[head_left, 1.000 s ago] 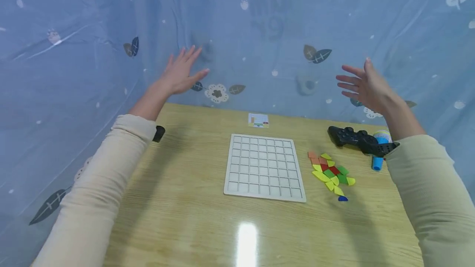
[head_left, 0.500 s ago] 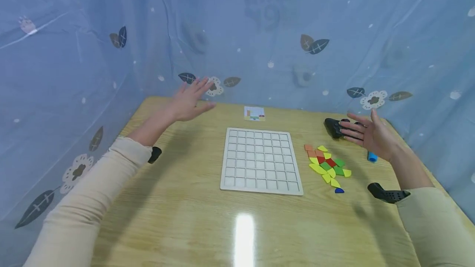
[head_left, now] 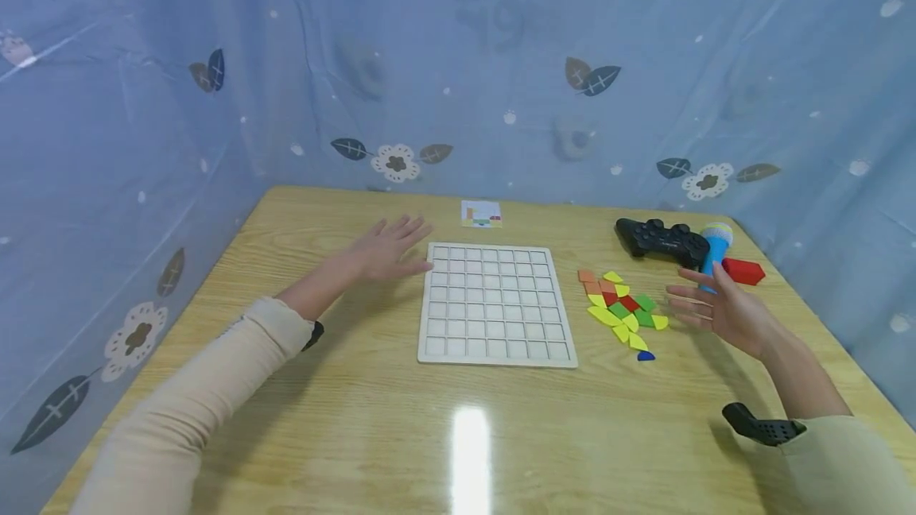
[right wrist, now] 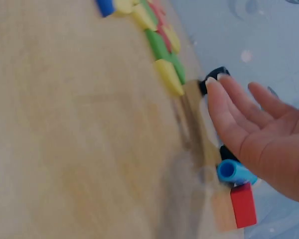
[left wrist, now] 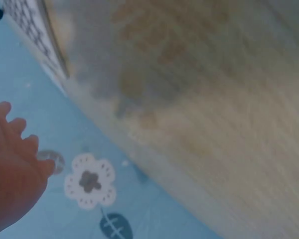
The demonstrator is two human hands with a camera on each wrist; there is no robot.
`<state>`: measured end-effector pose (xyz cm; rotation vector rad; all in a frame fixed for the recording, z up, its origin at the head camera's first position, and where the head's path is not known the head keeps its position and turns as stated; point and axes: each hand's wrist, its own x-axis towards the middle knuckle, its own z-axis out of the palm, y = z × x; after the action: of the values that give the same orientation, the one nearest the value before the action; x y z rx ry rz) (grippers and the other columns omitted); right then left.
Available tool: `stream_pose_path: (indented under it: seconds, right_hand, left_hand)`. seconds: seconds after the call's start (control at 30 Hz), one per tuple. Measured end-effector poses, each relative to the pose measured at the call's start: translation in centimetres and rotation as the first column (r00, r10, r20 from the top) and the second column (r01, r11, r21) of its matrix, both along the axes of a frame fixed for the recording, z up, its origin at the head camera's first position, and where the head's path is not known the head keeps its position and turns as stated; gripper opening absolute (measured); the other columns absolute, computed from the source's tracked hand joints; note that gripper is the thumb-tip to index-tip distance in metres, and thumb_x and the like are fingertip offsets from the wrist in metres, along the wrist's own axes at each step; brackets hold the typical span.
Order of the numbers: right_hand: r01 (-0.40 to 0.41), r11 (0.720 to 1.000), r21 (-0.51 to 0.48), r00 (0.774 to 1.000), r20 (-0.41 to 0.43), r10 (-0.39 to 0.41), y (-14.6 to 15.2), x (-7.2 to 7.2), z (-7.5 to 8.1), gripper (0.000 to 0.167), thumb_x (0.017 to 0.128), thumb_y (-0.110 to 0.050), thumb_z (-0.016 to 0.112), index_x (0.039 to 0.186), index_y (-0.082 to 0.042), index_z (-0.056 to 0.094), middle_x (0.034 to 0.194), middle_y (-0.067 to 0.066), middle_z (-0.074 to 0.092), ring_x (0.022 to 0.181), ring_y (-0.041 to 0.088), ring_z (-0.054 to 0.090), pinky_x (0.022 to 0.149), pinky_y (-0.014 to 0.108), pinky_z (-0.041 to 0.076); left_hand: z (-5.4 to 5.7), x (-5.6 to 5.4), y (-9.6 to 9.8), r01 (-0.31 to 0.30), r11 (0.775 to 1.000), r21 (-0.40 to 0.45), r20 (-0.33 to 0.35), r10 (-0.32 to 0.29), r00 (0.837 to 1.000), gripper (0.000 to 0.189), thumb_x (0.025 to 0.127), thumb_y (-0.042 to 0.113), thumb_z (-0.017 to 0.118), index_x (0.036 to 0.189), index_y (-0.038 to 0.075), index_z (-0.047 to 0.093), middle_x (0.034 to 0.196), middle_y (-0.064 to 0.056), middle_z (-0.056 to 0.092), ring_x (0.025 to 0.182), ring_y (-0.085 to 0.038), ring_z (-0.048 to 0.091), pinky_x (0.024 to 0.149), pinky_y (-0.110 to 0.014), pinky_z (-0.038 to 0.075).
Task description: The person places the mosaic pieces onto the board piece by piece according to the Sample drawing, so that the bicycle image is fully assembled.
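One white grid board [head_left: 497,308] lies flat on the desk [head_left: 343,435], taken as clock centre, 12 at the far edge. A loose cluster of coloured tiles [head_left: 619,311] sits at its 3 o'clock, just beside it, apart from the frame.

Key relation: tiles lie between board and right hand [head_left: 737,313]. From that hand they are at 9 o'clock, its fingertips near the yellow and green pieces; the right is clearly the nearer hand. Left hand [head_left: 389,253] is at the board's 10 o'clock, thumb close to the frame; contact cannot be judged.

Hands: both hold nothing. Left has fingers extended, thumb spread wide, aimed about 2 o'clock. Right is loosely spread, fingers aimed about 9 to 10.

Orientation: cluster's long axis runs 11 to 5, from the orange square tile [head_left: 586,276] at the far end to the blue half-round tile [head_left: 646,356] at the near end. Board looks near square, no obvious long axis; side edges run roughly 12 to 6.

Also noted: printed card [head_left: 482,214] at 12; black game controller [head_left: 660,242], blue toy microphone [head_left: 716,247] and red block [head_left: 744,271] around 2 to 3.
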<state>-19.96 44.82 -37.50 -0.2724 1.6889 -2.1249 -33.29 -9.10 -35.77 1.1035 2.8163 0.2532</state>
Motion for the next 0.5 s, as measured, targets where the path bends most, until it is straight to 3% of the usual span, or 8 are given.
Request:
stream_pose_path:
  seconds: [0.1, 0.2, 0.3, 0.5]
  right_hand:
    - [0.103, 0.984, 0.144, 0.994, 0.019, -0.106, 0.0, 1.0, -0.5, 0.044, 0.103, -0.045, 0.021, 0.132, -0.021, 0.042, 0.116, -0.007, 0.064, 0.104, 0.014, 0.063, 0.086, 0.032, 0.051]
    - [0.181, 0.954, 0.240, 0.977, 0.065, -0.202, -0.3, 1.9, -0.7, 0.065, 0.100, -0.050, 0.028, 0.145, -0.003, 0.024, 0.110, -0.009, 0.065, 0.099, 0.013, 0.064, 0.084, 0.034, 0.052]
    - [0.223, 0.924, 0.312, 0.957, 0.110, -0.268, -0.8, 2.3, -0.7, 0.085, 0.098, -0.054, 0.032, 0.148, 0.008, 0.002, 0.105, -0.010, 0.064, 0.095, 0.011, 0.065, 0.084, 0.035, 0.052]
    - [0.246, 0.893, 0.376, 0.941, 0.130, -0.314, -1.9, 2.0, -0.6, 0.088, 0.098, -0.053, 0.036, 0.148, 0.008, -0.001, 0.106, -0.007, 0.063, 0.094, 0.010, 0.065, 0.086, 0.036, 0.051]
  left_hand:
    - [-0.9, 0.1, 0.4, 0.020, 0.999, -0.032, 0.011, -0.019, 1.000, 0.076, 0.097, 0.054, 0.043, 0.154, 0.013, 0.014, 0.158, -0.010, 0.004, 0.143, -0.032, 0.003, 0.111, -0.054, -0.003]
    - [-1.7, 0.3, 0.8, 0.043, 0.997, -0.065, 0.030, -0.042, 0.999, 0.078, 0.096, 0.057, 0.042, 0.154, 0.013, 0.015, 0.158, -0.012, 0.006, 0.143, -0.033, 0.005, 0.111, -0.056, 0.001]
    - [-2.2, 0.6, 1.0, 0.069, 0.994, -0.089, 0.052, -0.064, 0.997, 0.079, 0.095, 0.058, 0.043, 0.154, 0.013, 0.015, 0.158, -0.013, 0.007, 0.143, -0.034, 0.006, 0.111, -0.057, 0.002]
    - [-3.1, 0.8, 1.1, 0.082, 0.994, -0.072, 0.136, -0.071, 0.988, 0.082, 0.093, 0.062, 0.044, 0.154, 0.015, 0.015, 0.158, -0.010, 0.004, 0.143, -0.033, 0.002, 0.112, -0.054, 0.001]
